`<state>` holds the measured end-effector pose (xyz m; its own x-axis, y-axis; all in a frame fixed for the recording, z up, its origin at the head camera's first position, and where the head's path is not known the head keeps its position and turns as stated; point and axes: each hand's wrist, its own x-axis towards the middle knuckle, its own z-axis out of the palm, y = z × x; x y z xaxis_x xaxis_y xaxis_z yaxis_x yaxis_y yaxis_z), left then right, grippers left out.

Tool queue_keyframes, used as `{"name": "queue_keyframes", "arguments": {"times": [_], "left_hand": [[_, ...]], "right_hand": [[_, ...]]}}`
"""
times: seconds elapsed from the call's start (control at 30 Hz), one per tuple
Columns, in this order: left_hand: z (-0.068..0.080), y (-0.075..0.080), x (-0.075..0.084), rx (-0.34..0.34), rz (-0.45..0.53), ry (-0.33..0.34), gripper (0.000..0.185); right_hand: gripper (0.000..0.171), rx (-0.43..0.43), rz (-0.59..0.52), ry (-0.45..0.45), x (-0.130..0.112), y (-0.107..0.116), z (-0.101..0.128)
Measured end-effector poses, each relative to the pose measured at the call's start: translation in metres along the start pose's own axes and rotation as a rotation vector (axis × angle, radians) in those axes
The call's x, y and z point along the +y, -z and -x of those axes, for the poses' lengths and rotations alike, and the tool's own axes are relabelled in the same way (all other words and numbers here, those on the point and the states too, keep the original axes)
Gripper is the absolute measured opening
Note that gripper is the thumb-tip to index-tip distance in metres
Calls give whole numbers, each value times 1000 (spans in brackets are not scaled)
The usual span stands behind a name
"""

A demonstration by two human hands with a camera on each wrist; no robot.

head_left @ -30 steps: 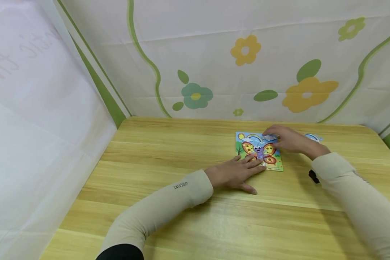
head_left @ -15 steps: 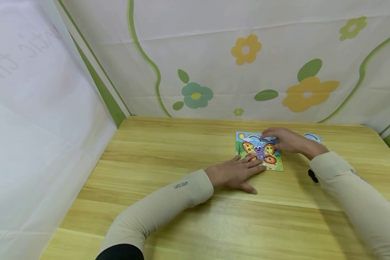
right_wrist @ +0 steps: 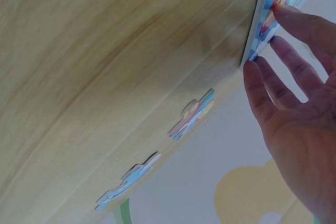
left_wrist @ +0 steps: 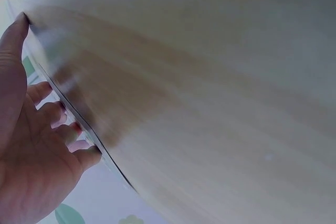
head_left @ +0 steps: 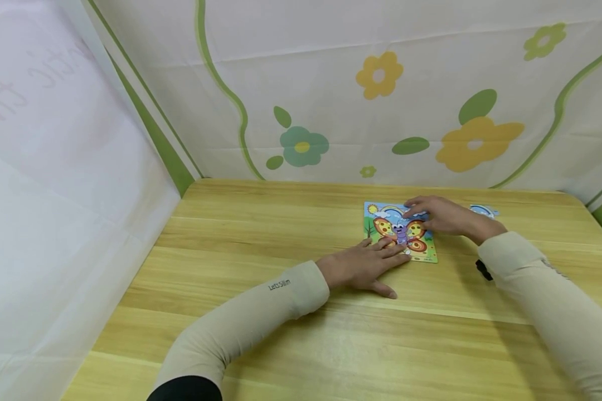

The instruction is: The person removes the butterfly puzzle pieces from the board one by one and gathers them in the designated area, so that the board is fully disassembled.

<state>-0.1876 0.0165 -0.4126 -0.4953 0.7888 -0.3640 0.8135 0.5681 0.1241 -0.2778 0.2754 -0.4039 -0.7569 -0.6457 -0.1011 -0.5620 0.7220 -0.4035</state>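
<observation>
A square jigsaw puzzle (head_left: 371,223) with a butterfly, a sun and a rainbow lies near the table's far edge, right of centre. My left hand (head_left: 363,266) rests flat with spread fingers over its lower left part, thumb out on the wood. Over the upper right corner, my right hand (head_left: 443,216) touches the picture with bent fingers. In the right wrist view its thumb (right_wrist: 294,15) and fingertips meet the picture and its edge; no loose piece shows between them. The area under both hands is hidden.
Two loose puzzle pieces lie beyond the right hand: a blue and white piece (right_wrist: 128,179) and a multicoloured piece (right_wrist: 193,115). A small black object (head_left: 484,270) shows beside the right sleeve. A flowered cloth (head_left: 331,83) stands behind the wooden table (head_left: 261,223).
My right fingertips have shifted slightly nearer and to the left over the puzzle's upper right corner. The left hand stays where it was.
</observation>
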Motion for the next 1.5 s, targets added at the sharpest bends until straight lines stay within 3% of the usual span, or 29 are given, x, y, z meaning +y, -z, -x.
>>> {"name": "queue_keyframes", "arguments": {"times": [0.67,1.07,1.5], "left_hand": [[-1,0,0,7,-2,0,87],[-1,0,-1,-5,4,3,87],[0,0,0,1,15,4,86]], "right_hand": [[29,6,35,65,-1,2,-5],[35,42,9,91,-2,-1,-3],[30,44,106,83,-2,-1,-3]]}}
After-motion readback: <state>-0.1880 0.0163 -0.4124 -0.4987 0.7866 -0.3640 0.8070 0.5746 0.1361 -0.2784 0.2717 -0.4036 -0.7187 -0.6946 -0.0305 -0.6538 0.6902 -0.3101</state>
